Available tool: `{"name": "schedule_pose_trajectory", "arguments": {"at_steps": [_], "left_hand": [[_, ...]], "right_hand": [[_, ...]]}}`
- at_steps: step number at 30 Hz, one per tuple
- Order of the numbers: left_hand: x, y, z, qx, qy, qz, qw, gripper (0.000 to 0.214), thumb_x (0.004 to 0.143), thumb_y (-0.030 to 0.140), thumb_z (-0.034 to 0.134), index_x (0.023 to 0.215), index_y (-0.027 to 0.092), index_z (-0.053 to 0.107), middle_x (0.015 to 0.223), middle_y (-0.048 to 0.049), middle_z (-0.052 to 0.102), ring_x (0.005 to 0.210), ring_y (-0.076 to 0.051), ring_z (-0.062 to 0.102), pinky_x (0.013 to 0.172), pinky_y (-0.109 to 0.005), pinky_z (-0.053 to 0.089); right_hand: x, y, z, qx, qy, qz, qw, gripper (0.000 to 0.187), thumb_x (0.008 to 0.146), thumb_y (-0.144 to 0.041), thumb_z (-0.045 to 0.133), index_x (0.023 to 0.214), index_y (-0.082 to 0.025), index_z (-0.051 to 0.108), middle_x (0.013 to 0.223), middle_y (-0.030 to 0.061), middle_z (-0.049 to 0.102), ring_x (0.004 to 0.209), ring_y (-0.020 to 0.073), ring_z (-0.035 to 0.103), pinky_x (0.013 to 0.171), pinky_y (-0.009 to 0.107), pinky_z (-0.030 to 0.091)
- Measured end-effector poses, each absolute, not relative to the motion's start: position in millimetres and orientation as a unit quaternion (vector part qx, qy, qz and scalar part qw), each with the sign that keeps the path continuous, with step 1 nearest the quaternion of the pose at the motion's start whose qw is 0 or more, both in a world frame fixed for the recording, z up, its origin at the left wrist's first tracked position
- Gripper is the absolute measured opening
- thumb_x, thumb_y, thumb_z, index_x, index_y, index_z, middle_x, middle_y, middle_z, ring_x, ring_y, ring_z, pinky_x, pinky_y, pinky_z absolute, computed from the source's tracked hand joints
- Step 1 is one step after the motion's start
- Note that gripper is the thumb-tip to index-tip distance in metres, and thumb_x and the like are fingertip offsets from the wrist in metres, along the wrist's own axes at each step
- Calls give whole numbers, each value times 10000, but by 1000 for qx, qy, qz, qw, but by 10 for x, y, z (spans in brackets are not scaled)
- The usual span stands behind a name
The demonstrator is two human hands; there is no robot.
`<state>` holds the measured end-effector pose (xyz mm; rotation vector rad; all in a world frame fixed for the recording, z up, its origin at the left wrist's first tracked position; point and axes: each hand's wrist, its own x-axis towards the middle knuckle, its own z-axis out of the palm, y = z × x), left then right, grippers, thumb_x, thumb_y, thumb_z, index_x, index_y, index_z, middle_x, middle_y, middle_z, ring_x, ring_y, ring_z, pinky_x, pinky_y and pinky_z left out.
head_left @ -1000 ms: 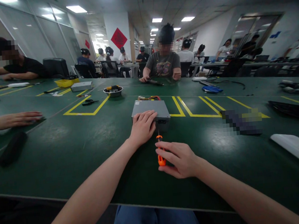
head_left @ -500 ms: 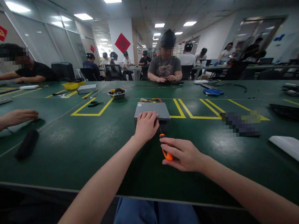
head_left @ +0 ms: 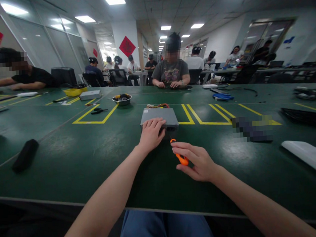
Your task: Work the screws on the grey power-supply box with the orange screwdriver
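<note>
A grey metal computer power supply (head_left: 160, 115) lies flat on the green table, its coloured wires (head_left: 158, 106) at the far side. My left hand (head_left: 151, 133) grips its near left part, fingers over the top and thumb down by the front face. In my right hand (head_left: 195, 160) is an orange and black screwdriver (head_left: 182, 159), held between thumb and fingers. The screwdriver leans, its thin shaft pointing up and left toward the power supply's front. Whether the tip touches the unit is too fine to tell.
A metal bowl with tools (head_left: 122, 99) stands beyond, left of the power supply. Black pliers-like tool (head_left: 98, 110), black case (head_left: 25, 155), blue gloves (head_left: 222, 96) and white panel (head_left: 311, 157) lie around. A co-worker (head_left: 170, 72) sits opposite.
The screwdriver's handle has swung to the right and leans more, with my right hand shifting slightly. My left hand stays on the power supply. A neighbour's hand at left has mostly left view.
</note>
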<state>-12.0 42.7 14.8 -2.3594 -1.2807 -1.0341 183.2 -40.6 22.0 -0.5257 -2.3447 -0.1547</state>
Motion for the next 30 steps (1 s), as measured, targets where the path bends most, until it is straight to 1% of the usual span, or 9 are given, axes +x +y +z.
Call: {"name": "schedule_pose_trajectory", "arguments": {"at_steps": [4, 6, 9, 11, 14, 19, 23, 25, 30], "left_hand": [[-119, 432, 138, -812, -440, -358, 134, 299, 858, 236, 479, 1154, 229, 520, 1227, -30, 559, 1154, -207, 459, 966, -370, 329], [-121, 428, 141, -811, -441, -360, 135, 294, 861, 237, 477, 1151, 228, 521, 1226, -27, 560, 1152, -203, 460, 964, -366, 330], [-121, 417, 148, -809, -444, -360, 136, 292, 859, 240, 484, 1148, 229, 523, 1221, -27, 564, 1147, -202, 463, 963, -367, 331], [-118, 414, 150, -809, -445, -359, 136, 289, 858, 239, 484, 1144, 228, 526, 1219, -30, 565, 1145, -204, 465, 961, -369, 332], [-114, 418, 146, -808, -444, -361, 139, 279, 863, 236, 473, 1136, 224, 529, 1216, -32, 565, 1146, -203, 465, 961, -367, 331], [-113, 427, 138, -807, -446, -361, 141, 279, 863, 235, 475, 1137, 229, 524, 1215, -23, 564, 1140, -199, 465, 960, -360, 331], [-109, 420, 144, -806, -448, -360, 140, 272, 871, 249, 470, 1138, 236, 522, 1218, -15, 561, 1142, -194, 463, 966, -355, 328], [-106, 418, 148, -806, -450, -359, 140, 274, 876, 253, 465, 1144, 240, 519, 1222, -17, 559, 1143, -194, 465, 965, -357, 330], [-106, 427, 143, -805, -453, -355, 142, 270, 883, 264, 457, 1143, 240, 521, 1210, -22, 567, 1136, -197, 472, 957, -360, 335]], "right_hand": [[1820, -382, 173, -219, -890, -11, 399, 424, 818, -443, 579, 1106, -162, 445, 1133, 162, 565, 1000, 227, 606, 764, 336, 545], [1823, -393, 164, -213, -905, 5, 368, 446, 832, -465, 540, 1128, -148, 436, 1163, 177, 537, 1016, 234, 595, 765, 345, 543], [1810, -431, 186, -202, -929, -9, 308, 426, 894, -389, 431, 1232, -131, 406, 1231, 187, 487, 1083, 238, 552, 807, 359, 526], [1784, -449, 202, -197, -934, -40, 294, 399, 908, -353, 418, 1246, -143, 417, 1233, 179, 492, 1088, 235, 548, 807, 351, 522], [1743, -440, 189, -193, -930, -50, 308, 385, 881, -387, 498, 1178, -147, 447, 1200, 171, 533, 1055, 235, 574, 772, 337, 532], [1745, -402, 128, -204, -915, 13, 347, 499, 812, -492, 575, 1140, -165, 391, 1208, 179, 533, 1076, 247, 569, 800, 365, 534], [1773, -427, 155, -204, -932, 3, 300, 454, 875, -396, 489, 1246, -161, 374, 1276, 185, 455, 1137, 254, 518, 853, 381, 510], [1769, -438, 170, -201, -936, -22, 288, 415, 889, -346, 470, 1258, -175, 388, 1288, 179, 438, 1114, 245, 532, 847, 372, 510], [1741, -412, 130, -205, -914, -5, 351, 414, 832, -373, 578, 1145, -189, 379, 1209, 170, 519, 1007, 229, 598, 762, 342, 542]]}}
